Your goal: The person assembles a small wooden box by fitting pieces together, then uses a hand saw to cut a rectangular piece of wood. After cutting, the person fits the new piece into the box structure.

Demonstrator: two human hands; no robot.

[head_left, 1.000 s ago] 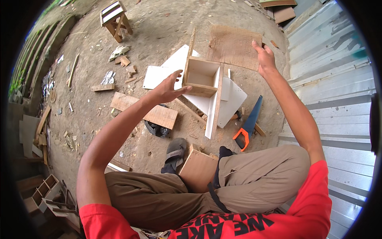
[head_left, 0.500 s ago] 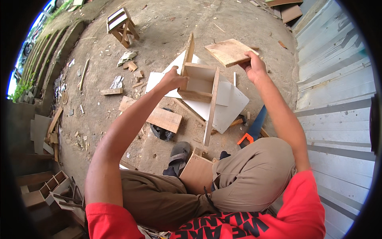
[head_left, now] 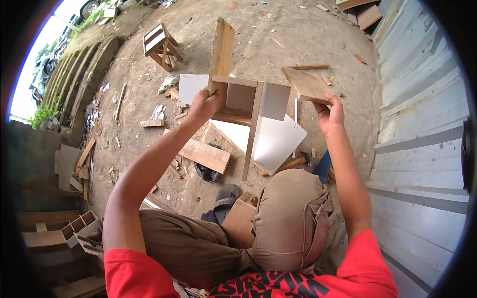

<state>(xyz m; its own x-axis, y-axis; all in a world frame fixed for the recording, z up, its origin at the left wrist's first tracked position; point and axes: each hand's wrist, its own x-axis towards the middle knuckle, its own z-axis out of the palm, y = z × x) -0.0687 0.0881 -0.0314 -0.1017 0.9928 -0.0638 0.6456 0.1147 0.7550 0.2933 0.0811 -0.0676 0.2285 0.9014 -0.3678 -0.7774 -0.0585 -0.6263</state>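
Note:
My left hand (head_left: 206, 104) is closed round the left side of a small wooden box frame (head_left: 257, 119), held up off the ground. Two longer boards stick out from this frame, one rising at its left and one reaching down toward me at its right. In my right hand (head_left: 330, 116) is a flat wooden board (head_left: 308, 87), gripped at its near right edge and apart from the frame. Beneath the frame lie white panels (head_left: 280, 139) on the ground. Between my legs stands a wooden block or box (head_left: 239, 223), partly hidden by my knee.
A small wooden stool (head_left: 161, 44) stands at the far left. Loose planks (head_left: 206, 155), a black plastic bag (head_left: 206, 173) and wood scraps litter the ground. The blue saw blade (head_left: 324, 166) lies beside my right knee. Corrugated metal sheeting (head_left: 422, 174) walls the right side.
The frame has been raised and tilted, its left board now standing higher. My right hand has brought the flat board lower and slightly right. My right knee has come upright, covering the saw's handle.

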